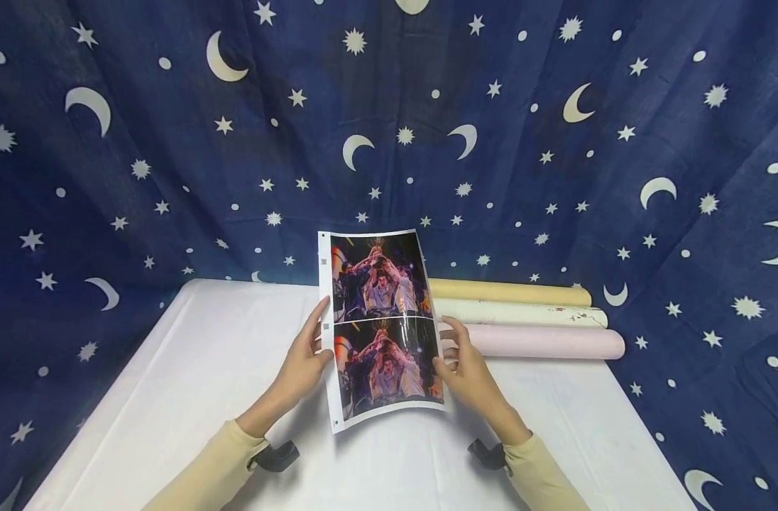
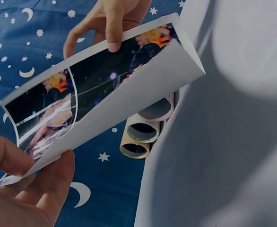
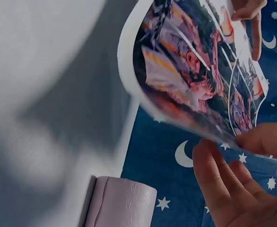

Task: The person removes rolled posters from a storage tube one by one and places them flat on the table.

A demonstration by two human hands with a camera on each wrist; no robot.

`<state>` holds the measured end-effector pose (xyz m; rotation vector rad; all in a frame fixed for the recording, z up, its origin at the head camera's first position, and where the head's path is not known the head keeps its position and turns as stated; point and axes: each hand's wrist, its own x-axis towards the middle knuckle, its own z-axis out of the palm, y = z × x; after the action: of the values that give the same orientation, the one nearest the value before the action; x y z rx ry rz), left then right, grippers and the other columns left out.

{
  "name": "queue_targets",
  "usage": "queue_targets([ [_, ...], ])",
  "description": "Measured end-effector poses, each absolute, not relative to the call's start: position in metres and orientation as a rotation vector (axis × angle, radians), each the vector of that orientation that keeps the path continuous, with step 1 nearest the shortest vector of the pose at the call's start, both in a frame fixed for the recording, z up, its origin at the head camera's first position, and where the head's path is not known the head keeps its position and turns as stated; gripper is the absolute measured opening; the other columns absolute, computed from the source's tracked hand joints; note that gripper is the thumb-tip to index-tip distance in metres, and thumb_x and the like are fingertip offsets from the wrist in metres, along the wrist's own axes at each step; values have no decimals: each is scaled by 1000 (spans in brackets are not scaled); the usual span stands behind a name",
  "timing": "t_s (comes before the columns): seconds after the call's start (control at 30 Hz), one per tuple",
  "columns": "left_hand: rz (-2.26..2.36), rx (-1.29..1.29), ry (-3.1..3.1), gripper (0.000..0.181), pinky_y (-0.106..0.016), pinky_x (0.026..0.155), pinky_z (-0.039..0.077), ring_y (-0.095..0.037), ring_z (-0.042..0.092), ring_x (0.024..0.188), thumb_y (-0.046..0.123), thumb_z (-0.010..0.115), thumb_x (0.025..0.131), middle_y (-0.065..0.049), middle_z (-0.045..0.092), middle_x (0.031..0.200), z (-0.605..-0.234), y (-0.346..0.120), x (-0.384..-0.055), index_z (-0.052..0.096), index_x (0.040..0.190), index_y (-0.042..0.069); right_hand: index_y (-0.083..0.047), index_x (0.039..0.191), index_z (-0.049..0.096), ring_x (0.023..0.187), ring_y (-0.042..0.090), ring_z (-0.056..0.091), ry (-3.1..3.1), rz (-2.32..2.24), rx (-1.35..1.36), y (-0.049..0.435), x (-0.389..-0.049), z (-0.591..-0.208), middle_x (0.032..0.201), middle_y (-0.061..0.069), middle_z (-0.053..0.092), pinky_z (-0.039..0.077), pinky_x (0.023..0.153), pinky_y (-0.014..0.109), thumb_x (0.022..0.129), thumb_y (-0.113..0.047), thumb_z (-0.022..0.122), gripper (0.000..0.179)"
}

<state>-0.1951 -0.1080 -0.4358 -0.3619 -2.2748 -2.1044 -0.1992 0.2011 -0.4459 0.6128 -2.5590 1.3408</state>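
Observation:
A glossy photo sheet [image 1: 381, 319] with a white border is held up above the table, tilted and slightly bowed. Two near-identical pictures of people are printed on it, one above the other. My left hand [image 1: 304, 358] pinches its left edge, thumb on the printed face and fingers behind. On the opposite edge my right hand [image 1: 468, 369] pinches the sheet the same way. In the left wrist view the sheet's white back shows below its curved edge. The right wrist view has the right thumb [image 3: 261, 137] on the sheet's margin.
Behind and right of the sheet, a yellow roll [image 1: 510, 292], a white patterned roll [image 1: 529, 313] and a pink roll [image 1: 542, 342] lie side by side on the white-covered table [image 1: 236, 319]. A dark blue curtain [image 1: 389, 92] with moons and stars hangs around it.

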Motion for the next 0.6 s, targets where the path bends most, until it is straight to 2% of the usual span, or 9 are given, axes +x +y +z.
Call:
queue_targets([
  [0.13,-2103,-361,-2293,99,-37,97,53,-38,53,130,-22,43,77,-19,43,151,-438,-110,-195,19,157,32,-20,152,27,94,30,69,-2555,1193,708,203,-199,-448,136,17,51,59,69,23,87,0,65,78],
  [0.3,-2087,-363,-2319,97,-30,94,53,-38,57,125,-22,44,77,-21,50,144,-439,-113,-195,22,156,29,-22,145,44,94,26,67,-2586,1026,774,202,-200,-447,140,9,48,58,69,20,88,-3,61,62],
  [0.47,-2075,-418,-2355,95,-34,95,54,-38,59,122,-20,46,78,-21,53,143,-438,-116,-193,23,157,27,-20,139,52,97,23,66,-2598,1026,771,200,-201,-446,135,7,53,58,70,22,95,-12,61,46],
  [0.6,-2108,-468,-2364,93,-40,97,54,-40,57,125,-19,47,78,-21,49,146,-436,-119,-193,23,157,26,-20,140,52,108,26,63,-2606,1162,715,199,-201,-442,135,7,58,59,74,25,95,-9,60,46],
])
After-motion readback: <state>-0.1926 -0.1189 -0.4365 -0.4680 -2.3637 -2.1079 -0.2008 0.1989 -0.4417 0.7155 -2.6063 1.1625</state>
